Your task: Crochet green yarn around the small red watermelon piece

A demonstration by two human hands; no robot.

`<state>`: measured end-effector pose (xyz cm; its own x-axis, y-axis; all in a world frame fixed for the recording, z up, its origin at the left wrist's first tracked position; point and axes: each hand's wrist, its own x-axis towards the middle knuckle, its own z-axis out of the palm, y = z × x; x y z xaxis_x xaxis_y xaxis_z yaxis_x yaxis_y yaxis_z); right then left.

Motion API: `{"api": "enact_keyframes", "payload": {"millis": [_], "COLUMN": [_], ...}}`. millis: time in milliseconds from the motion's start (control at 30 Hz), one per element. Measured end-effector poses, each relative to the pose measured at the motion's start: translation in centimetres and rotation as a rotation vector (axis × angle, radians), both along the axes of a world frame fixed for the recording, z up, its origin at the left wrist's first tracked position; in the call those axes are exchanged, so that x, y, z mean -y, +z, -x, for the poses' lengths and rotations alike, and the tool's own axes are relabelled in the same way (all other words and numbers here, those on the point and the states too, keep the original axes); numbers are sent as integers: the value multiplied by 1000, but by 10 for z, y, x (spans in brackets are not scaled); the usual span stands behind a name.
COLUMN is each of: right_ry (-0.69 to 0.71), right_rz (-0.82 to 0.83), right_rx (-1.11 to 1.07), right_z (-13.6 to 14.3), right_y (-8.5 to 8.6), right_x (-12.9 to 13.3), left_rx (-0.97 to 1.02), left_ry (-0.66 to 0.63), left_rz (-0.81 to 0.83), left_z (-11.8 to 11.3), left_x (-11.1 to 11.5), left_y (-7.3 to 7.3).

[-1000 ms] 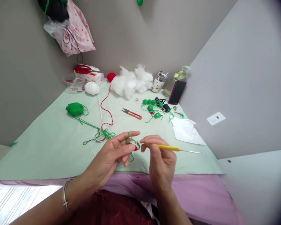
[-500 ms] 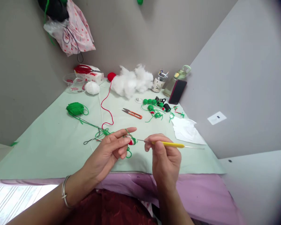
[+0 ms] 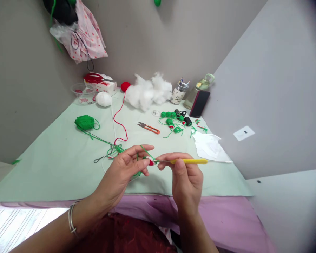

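Between thumb and fingers, my left hand (image 3: pixel 130 165) pinches a small crochet piece (image 3: pixel 151 162) in red, white and green. Green yarn runs over the raised index finger down to the piece. My right hand (image 3: pixel 185 179) grips a yellow-handled crochet hook (image 3: pixel 192 161) like a pencil, its thin metal tip at the piece's right edge. Whether the tip is inside a stitch is too small to tell. Behind my left hand lies a tangle of green yarn (image 3: pixel 118 149), with red and white strands leading into it.
A green yarn ball (image 3: pixel 84 122), white ball (image 3: pixel 103 99) and red ball (image 3: pixel 125 86) lie left and back. Orange thread snips (image 3: pixel 149 128) sit mid-table. White stuffing (image 3: pixel 147 92), several small green crocheted balls (image 3: pixel 169 121), a phone (image 3: pixel 199 103) and white paper (image 3: pixel 208 146) are farther back and right.
The hook tip has come left to meet the crochet piece, which has turned and shifted slightly right. The green yarn now stretches from my left index finger to the piece.
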<state>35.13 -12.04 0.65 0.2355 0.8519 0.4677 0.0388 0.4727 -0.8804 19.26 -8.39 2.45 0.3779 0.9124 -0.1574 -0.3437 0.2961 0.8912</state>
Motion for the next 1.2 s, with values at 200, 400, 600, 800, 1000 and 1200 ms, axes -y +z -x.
{"api": "enact_keyframes", "payload": {"millis": [200, 400, 600, 800, 1000, 1200], "right_ry": [-63, -179, -243, -61, -123, -192], "right_rz": [-174, -402, -358, -72, -180, -261], "right_rx": [432, 774, 686, 108, 437, 499], "right_z": [-1, 5, 6, 5, 8, 4], "right_y": [2, -7, -11, 3, -3, -4], "right_x": [9, 4, 4, -2, -2, 3], "left_rx": [-75, -93, 150, 189, 78, 235], "left_ry": [31, 128, -47, -77, -10, -100], "left_rz": [-81, -126, 168, 156, 31, 254], "left_z": [0, -3, -2, 2, -3, 1], "left_x": [0, 5, 0, -4, 1, -6], "left_y": [-5, -11, -7, -4, -6, -9]}}
